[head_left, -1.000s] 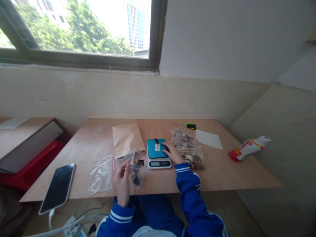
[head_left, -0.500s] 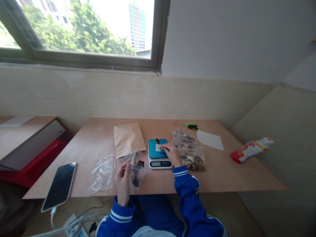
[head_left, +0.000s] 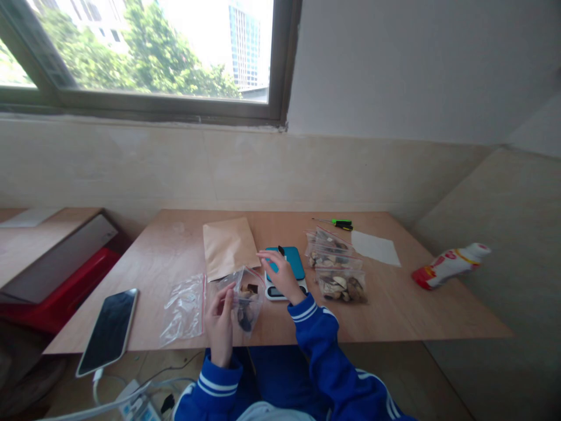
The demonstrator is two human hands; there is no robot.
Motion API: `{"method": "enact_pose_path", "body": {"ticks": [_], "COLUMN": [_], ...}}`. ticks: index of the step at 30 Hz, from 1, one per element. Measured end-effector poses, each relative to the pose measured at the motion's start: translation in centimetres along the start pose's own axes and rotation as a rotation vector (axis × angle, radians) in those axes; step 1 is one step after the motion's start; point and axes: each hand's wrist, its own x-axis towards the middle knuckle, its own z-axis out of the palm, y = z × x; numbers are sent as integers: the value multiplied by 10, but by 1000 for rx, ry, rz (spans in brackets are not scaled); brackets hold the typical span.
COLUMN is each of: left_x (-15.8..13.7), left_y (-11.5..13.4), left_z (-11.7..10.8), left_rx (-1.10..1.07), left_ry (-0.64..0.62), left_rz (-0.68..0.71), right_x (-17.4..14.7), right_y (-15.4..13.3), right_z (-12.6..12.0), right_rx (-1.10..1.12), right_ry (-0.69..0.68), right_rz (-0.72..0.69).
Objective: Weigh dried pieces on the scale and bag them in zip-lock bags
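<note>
My left hand pinches the upper edge of a clear zip bag. Dark and light brown dried pieces, which look like mushrooms, lie inside it. Over the left part of a kitchen scale with a blue top is my right hand. Its fingers stretch left above the mouth of the bag, thumb apart from them, and I see nothing held. A small dark piece rests on the scale's top; the hand partly hides the scale and its display.
Several filled zip bags lie right of the scale. Behind them are screwdrivers and white paper. A brown paper envelope, clear empty bags and a phone on a cable are leftward. A red-white bottle is far right.
My right hand has moved left from the scale's top toward the bag. The small light brown piece it pinched no longer shows in its fingers. My left hand keeps its hold.
</note>
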Motion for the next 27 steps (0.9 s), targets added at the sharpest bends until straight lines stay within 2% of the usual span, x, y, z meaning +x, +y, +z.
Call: {"method": "enact_pose_path", "body": {"ticks": [2, 4, 7, 9, 12, 15, 18, 21, 24, 27], "left_x": [0, -1, -2, -3, -4, -3, -3, -5, -9, -11], "left_y": [1, 2, 6, 8, 9, 9, 10, 13, 15, 16], "left_z": [0, 1, 3, 4, 5, 6, 8, 13, 17, 20], "left_rx": [3, 2, -9, -13, -14, -15, -29, -76, -120, -149], "left_ry": [8, 8, -4, -6, 2, 9, 10, 6, -5, -2], "left_rz": [1, 1, 0, -3, -12, -12, -9, -9, -14, -23], "right_x": [6, 10, 14, 15, 14, 7, -4, -14, -19, -27], "right_y": [26, 49, 71, 76, 67, 41, 8, -19, -28, -24], "right_z": [1, 0, -5, -8, -15, -22, -28, -31, -33, -33], "right_rx": [-213, -312, -358, -371, -357, -287, -128, -4, 86, 169], "right_ry": [60, 94, 107, 103, 91, 56, -44, -142, -145, -99], "right_rz": [103, 182, 251, 273, 265, 194, 55, -18, 0, 109]}}
